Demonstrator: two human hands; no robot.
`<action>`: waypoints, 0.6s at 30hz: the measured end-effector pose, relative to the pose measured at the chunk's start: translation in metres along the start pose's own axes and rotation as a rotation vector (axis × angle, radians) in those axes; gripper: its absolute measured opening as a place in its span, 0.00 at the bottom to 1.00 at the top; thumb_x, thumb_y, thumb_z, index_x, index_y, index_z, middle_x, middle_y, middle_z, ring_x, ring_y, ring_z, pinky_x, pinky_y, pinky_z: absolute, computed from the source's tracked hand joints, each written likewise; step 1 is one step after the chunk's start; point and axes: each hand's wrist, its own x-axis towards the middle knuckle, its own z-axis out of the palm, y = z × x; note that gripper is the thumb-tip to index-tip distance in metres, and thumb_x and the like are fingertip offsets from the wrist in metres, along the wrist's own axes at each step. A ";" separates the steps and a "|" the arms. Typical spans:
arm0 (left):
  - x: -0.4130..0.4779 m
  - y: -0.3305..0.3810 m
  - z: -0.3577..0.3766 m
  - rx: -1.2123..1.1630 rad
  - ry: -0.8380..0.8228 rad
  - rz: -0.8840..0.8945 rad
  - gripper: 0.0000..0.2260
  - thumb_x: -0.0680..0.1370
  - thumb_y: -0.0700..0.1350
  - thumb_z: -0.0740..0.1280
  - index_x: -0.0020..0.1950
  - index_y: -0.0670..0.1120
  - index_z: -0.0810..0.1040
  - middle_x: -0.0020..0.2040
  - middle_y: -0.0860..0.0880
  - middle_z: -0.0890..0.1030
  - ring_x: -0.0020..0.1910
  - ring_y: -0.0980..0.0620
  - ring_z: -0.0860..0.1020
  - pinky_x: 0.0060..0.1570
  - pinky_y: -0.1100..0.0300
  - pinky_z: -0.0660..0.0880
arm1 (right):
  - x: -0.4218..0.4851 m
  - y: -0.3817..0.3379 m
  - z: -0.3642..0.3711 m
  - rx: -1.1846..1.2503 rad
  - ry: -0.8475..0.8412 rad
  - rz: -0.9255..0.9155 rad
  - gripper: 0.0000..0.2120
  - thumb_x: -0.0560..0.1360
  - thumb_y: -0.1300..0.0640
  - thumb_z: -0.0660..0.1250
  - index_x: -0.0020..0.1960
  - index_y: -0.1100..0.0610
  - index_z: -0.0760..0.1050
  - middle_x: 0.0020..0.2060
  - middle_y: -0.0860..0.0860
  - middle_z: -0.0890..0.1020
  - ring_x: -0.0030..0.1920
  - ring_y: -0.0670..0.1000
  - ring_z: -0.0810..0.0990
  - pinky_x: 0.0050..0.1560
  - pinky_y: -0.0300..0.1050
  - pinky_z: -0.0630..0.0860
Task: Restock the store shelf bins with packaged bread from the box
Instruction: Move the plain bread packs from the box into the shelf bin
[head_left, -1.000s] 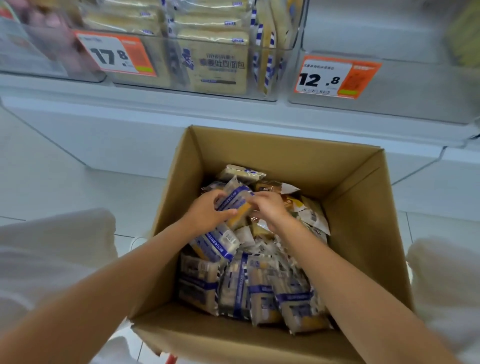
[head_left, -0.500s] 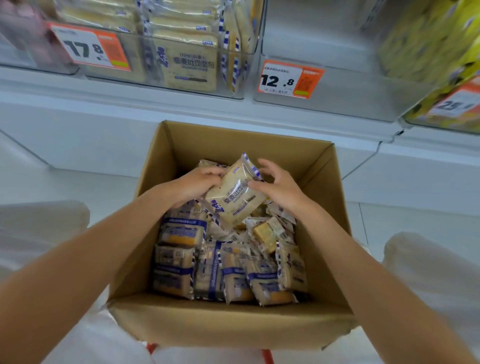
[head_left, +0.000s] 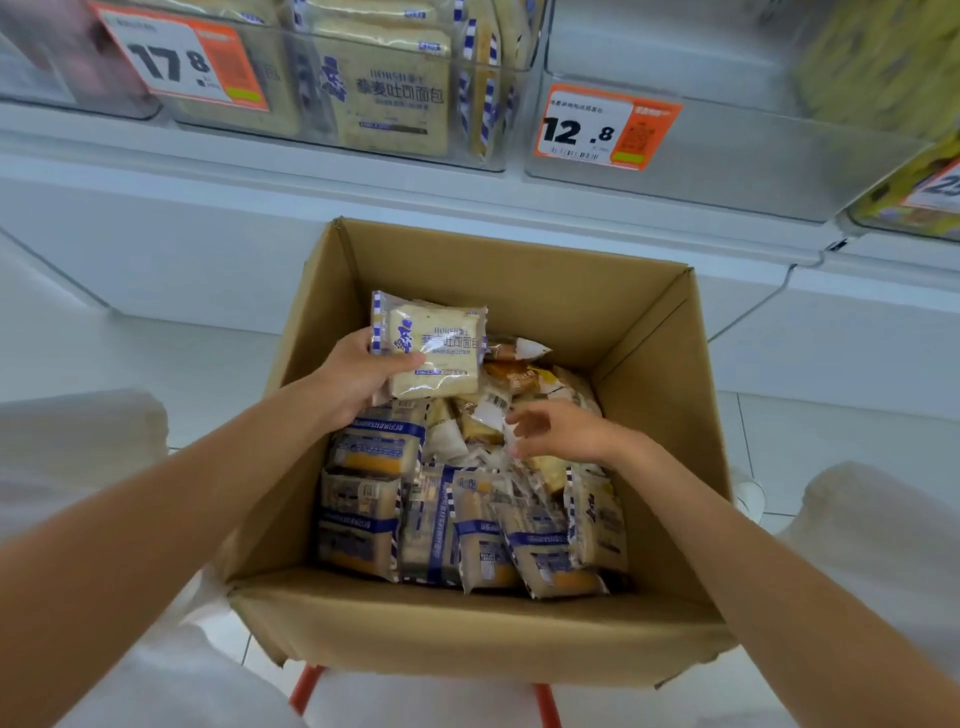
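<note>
Packets (head_left: 467, 535) are standing on edge along the near wall of the box (head_left: 467, 639), packed tight to fit. Midway, the right hand (head_left: 566, 431) is reaching over the loose pile, fingers relaxed and holding nothing, likely feeling for another. Toward the far-left corner, the left hand (head_left: 358, 379) is gripping a bread packet (head_left: 436, 348) label-up, probably to match it to the bin (head_left: 306, 104) on the shelf beyond.

matt brown cardboard box (head_left: 519, 270), glossy clear plastic bread packets (head_left: 431, 343), transparent smooth plastic shelf bins (head_left: 727, 156), paper price tags (head_left: 608, 127)
</note>
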 end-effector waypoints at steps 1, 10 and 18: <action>0.002 -0.003 -0.002 0.012 -0.008 -0.009 0.17 0.74 0.37 0.73 0.63 0.45 0.77 0.55 0.45 0.85 0.51 0.46 0.84 0.51 0.49 0.81 | -0.001 0.006 0.005 -0.036 -0.070 0.028 0.28 0.73 0.48 0.74 0.70 0.50 0.71 0.63 0.49 0.76 0.65 0.49 0.74 0.65 0.45 0.72; 0.004 -0.024 0.009 0.157 -0.024 -0.038 0.18 0.75 0.38 0.72 0.63 0.47 0.77 0.55 0.46 0.84 0.54 0.46 0.83 0.57 0.44 0.79 | 0.002 0.014 0.081 -0.133 -0.085 -0.090 0.22 0.72 0.49 0.74 0.65 0.45 0.75 0.67 0.51 0.70 0.69 0.53 0.65 0.73 0.51 0.61; 0.007 -0.020 0.003 0.073 0.113 -0.030 0.18 0.77 0.37 0.70 0.65 0.48 0.73 0.57 0.46 0.82 0.54 0.45 0.82 0.55 0.43 0.79 | 0.006 -0.009 0.038 0.206 0.247 -0.146 0.13 0.72 0.56 0.75 0.44 0.54 0.69 0.40 0.50 0.76 0.40 0.49 0.74 0.44 0.45 0.73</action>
